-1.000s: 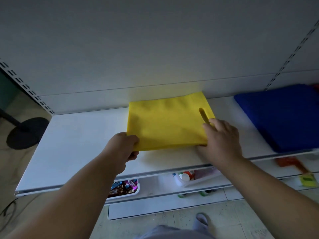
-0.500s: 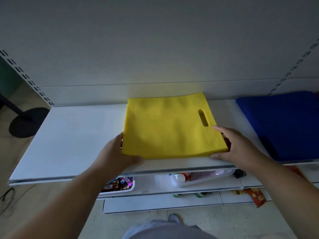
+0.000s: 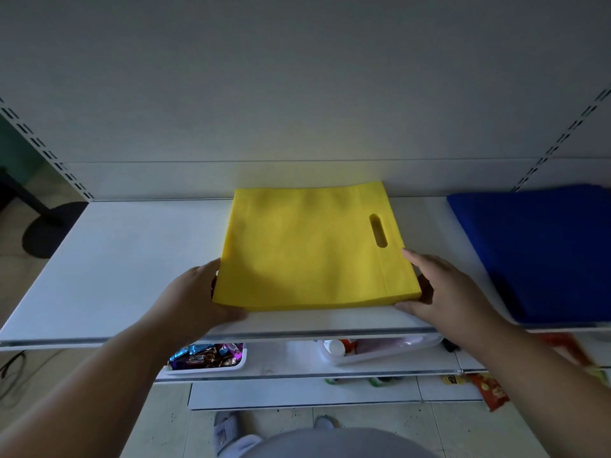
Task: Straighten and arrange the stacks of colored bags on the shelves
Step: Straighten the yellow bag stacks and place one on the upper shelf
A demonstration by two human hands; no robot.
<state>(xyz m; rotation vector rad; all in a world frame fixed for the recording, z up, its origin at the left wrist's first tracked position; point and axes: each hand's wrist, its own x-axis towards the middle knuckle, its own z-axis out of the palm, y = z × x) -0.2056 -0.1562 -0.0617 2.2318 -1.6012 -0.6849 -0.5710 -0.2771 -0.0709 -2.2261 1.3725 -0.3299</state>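
A flat stack of yellow bags with an oval handle hole lies in the middle of the white shelf, its back edge near the rear panel. My left hand cups the stack's front left corner, thumb along the front edge. My right hand cups the front right corner, fingers spread along the right side. Further right on the same shelf lies a stack of blue bags, partly cut off by the frame edge.
The shelf's left part is bare white. Below, a lower shelf holds a white tray of wrapped sweets and a clear tray with bottles. Snack packets lie at lower right. A black stand base sits on the floor at left.
The yellow stack has turned from a skewed angle to sit squarer to the shelf. My right hand left the top of the stack for its front right corner; my left hand opened around the left corner.
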